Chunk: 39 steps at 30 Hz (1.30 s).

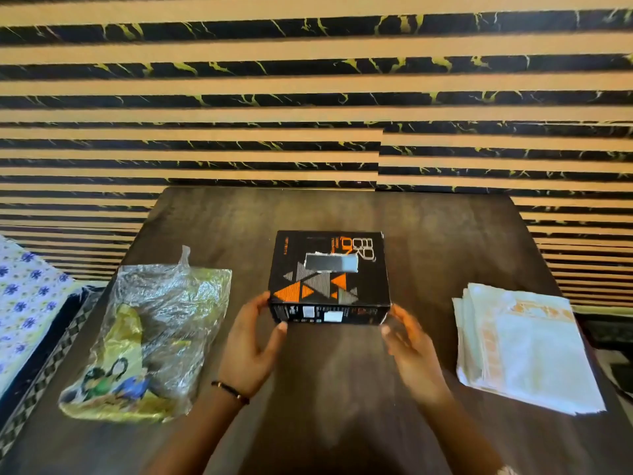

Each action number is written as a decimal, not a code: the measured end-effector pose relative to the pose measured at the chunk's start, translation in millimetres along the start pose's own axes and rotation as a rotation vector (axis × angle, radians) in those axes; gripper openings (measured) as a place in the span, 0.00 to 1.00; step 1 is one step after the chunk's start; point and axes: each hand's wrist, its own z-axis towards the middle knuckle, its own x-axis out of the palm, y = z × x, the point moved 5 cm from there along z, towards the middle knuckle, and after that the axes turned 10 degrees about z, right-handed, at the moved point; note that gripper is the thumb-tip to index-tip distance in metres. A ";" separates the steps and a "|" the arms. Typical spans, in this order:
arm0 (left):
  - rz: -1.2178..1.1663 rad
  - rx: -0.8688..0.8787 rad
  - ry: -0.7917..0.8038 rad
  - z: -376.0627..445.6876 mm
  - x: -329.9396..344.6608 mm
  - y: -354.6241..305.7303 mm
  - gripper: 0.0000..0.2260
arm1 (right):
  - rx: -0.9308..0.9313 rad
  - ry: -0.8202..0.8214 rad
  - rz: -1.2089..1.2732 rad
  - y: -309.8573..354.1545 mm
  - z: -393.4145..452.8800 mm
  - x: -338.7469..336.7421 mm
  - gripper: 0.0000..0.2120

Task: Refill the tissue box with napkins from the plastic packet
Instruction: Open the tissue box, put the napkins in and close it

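Observation:
A black tissue box [329,275] with orange and grey triangles and a cut slot on top sits in the middle of the dark wooden table [428,228]. My left hand [251,341] grips its near left corner, thumb on the front face. My right hand [409,341] touches its near right corner, fingers curled; it is blurred. A crumpled clear and yellow plastic packet [150,337] lies to the left of the box. A stack of white napkins [524,347] with orange print lies flat to the right.
A wall of tan and black marbled stripes [308,97] rises right behind the table's far edge. A floral cloth [24,303] and a dark checked edge lie off the table's left side. Dark fabric shows beyond the right edge.

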 end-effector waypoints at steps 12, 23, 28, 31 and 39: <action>0.732 0.360 0.217 14.2 46.9 -61.4 0.32 | 0.009 -0.042 -0.104 11.9 9.5 -7.1 0.12; 0.625 0.410 -0.009 -38.3 25.1 -68.2 0.24 | -0.054 -0.038 -0.110 -9.2 -59.1 -16.2 0.14; 0.651 0.507 0.086 -1.9 36.6 -98.5 0.32 | -0.069 -0.019 -0.030 13.3 -25.3 -12.1 0.11; 0.729 0.473 0.268 11.4 58.0 -89.3 0.35 | -0.054 0.010 -0.037 27.9 -0.6 -4.5 0.21; 0.771 0.382 0.296 13.7 66.0 -78.5 0.34 | -0.009 0.083 -0.095 30.7 23.8 -7.6 0.14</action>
